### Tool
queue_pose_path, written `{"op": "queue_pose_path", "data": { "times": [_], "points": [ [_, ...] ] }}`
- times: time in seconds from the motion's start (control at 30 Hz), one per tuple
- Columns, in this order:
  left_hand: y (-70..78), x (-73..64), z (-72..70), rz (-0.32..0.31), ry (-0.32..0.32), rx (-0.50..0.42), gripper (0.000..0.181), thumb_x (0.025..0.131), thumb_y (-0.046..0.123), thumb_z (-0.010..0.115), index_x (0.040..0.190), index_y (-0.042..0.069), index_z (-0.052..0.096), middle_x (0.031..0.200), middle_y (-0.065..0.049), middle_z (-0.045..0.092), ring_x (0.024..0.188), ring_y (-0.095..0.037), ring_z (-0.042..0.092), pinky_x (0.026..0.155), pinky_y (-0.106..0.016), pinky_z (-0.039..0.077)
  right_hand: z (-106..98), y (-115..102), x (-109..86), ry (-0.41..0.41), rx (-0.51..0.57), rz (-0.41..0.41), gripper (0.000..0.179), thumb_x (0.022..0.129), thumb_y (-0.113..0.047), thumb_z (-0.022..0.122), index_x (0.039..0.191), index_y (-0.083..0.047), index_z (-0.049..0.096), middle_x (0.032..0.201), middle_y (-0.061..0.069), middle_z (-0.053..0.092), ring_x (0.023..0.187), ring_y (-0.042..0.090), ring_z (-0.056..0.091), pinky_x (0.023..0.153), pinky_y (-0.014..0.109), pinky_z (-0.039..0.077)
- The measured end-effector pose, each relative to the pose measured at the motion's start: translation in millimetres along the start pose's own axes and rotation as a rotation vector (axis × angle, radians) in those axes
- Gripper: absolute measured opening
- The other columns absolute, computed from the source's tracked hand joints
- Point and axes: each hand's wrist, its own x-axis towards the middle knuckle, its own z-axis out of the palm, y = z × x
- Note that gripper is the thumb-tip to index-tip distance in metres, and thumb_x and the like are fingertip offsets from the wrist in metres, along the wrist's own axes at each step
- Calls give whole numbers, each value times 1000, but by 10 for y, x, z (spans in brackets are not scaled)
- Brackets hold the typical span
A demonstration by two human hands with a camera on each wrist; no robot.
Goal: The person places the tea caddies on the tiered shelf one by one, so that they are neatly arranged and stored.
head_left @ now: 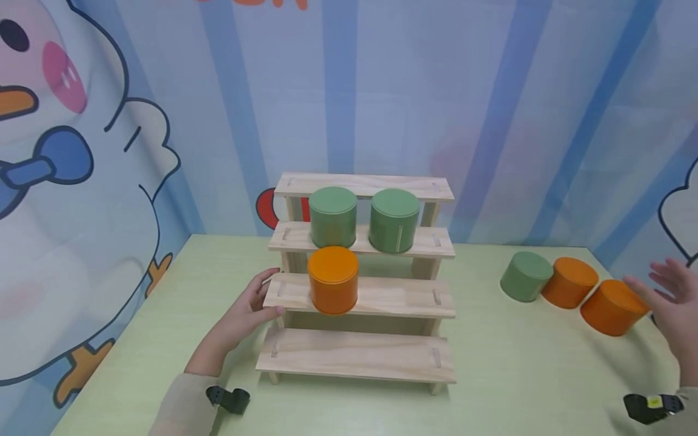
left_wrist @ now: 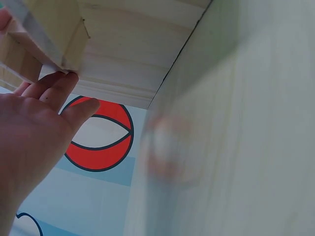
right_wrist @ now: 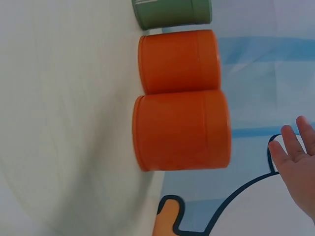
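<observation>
My left hand (head_left: 248,312) grips the left end of a wooden tiered stand (head_left: 403,297), thumb at the front edge of its second step from the bottom. In the left wrist view, the fingertips (left_wrist: 66,83) lie against the wood of the stand. An orange tin (head_left: 334,281) stands on that step, left of its middle. My right hand (head_left: 676,306) is raised with fingers spread, just right of the nearest orange tin (head_left: 613,307) on the table. In the right wrist view a gap shows between the hand (right_wrist: 298,169) and that tin (right_wrist: 182,132).
Two green tins (head_left: 332,218) stand side by side on the step above the orange one. On the table at right, a second orange tin (head_left: 569,283) and a green tin (head_left: 526,277) form a row with the nearest one. A printed blue backdrop (head_left: 382,91) rises behind the table (head_left: 491,375).
</observation>
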Motion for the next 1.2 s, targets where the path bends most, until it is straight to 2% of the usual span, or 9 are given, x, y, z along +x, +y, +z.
{"op": "queue_pose_path", "data": {
  "times": [0.1, 0.17, 0.23, 0.5, 0.6, 0.83, 0.93, 1.07, 1.2],
  "points": [
    [0, 2, 1, -5, 2, 2, 78, 91, 10, 64, 151, 7, 15, 151, -24, 32, 128, -42, 43, 107, -57, 35, 71, 429, 204, 15, -11, 3, 83, 91, -40, 62, 154, -35, 8, 159, -4, 21, 146, 14, 20, 118, 37, 19],
    [-1, 3, 1, -8, 3, 1, 78, 90, 10, 64, 151, 7, 15, 152, -23, 32, 128, -42, 42, 107, -57, 34, 99, 579, 283, 4, -10, 20, 85, 90, -42, 63, 153, -38, 7, 160, -3, 19, 147, 18, 17, 118, 46, 18],
    [0, 1, 1, -9, 3, -1, 78, 90, 10, 64, 151, 6, 15, 152, -23, 31, 128, -42, 42, 107, -57, 34, 126, 676, 321, 0, -37, 32, 86, 89, -46, 62, 153, -37, 5, 160, -3, 17, 147, 17, 16, 118, 46, 18],
    [3, -13, 2, -5, -6, -9, 77, 91, 10, 63, 151, 6, 14, 151, -25, 31, 128, -42, 42, 106, -57, 35, 52, 203, 33, -43, -1, 137, 87, 91, -46, 58, 156, -23, 4, 161, 9, 12, 148, 26, 11, 117, 52, 16],
    [-1, -11, 1, -7, -5, -7, 77, 91, 10, 63, 151, 6, 15, 151, -25, 31, 128, -42, 42, 106, -56, 35, 52, 239, 38, -57, -4, 174, 90, 91, -49, 57, 156, -21, 2, 161, 11, 10, 148, 29, 8, 116, 55, 15],
    [0, -11, -3, -6, -2, -3, 78, 91, 11, 64, 151, 7, 15, 152, -25, 30, 128, -43, 42, 106, -57, 35, 142, 698, 262, -74, -8, 195, 94, 90, -51, 58, 155, -19, -2, 161, 16, 6, 147, 36, 7, 115, 57, 15],
    [5, -10, -3, -10, 1, -1, 78, 91, 11, 64, 151, 7, 15, 152, -25, 30, 128, -44, 42, 106, -57, 34, 160, 802, 309, -104, -21, 194, 96, 90, -53, 56, 155, -14, -4, 160, 20, 3, 145, 41, 7, 113, 59, 16],
    [12, -11, 3, -21, 5, 4, 79, 90, 11, 64, 152, 8, 15, 152, -24, 30, 129, -44, 41, 107, -57, 34, 166, 792, 292, -138, -43, 234, 100, 89, -58, 53, 155, -10, -5, 159, 22, 1, 144, 45, 6, 111, 62, 18],
    [15, -15, 7, -25, 7, 6, 79, 90, 11, 64, 152, 8, 15, 153, -24, 29, 130, -44, 41, 107, -57, 34, 162, 599, 181, -156, -63, 300, 105, 87, -63, 52, 154, -7, -6, 158, 25, -1, 143, 47, 7, 110, 63, 19]
  ]
}}
